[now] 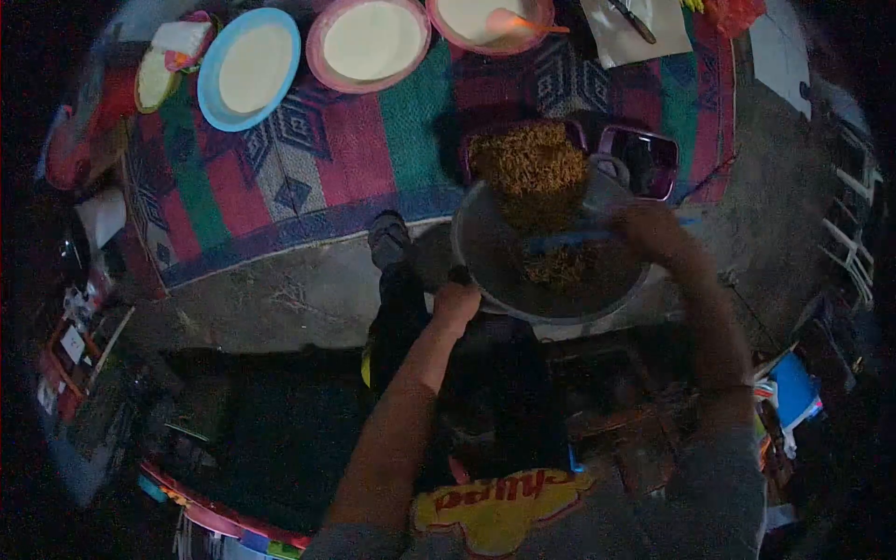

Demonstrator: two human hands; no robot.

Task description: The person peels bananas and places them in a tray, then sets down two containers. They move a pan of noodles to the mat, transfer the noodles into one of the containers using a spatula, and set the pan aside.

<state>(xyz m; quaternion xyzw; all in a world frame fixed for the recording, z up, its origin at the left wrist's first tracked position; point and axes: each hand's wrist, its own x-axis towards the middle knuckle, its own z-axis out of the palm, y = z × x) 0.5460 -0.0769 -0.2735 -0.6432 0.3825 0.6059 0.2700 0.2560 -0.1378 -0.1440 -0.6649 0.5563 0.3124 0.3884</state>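
My left hand is closed round the dark handle of a large metal wok, at its near left side. The wok tips away from me toward the mat. Brown fried noodles are heaped over its far rim and into a pinkish-purple container, mostly hidden beneath them. A smaller clump of noodles lies inside the wok. Over the wok's right side, my right hand grips a long blue utensil. Its working end is smeared by motion at the noodles.
A striped woven mat spreads ahead. On it stand a blue basin, a pink basin and another pink basin, each with pale contents. A purple-rimmed tray sits beside the noodles; a knife lies on paper.
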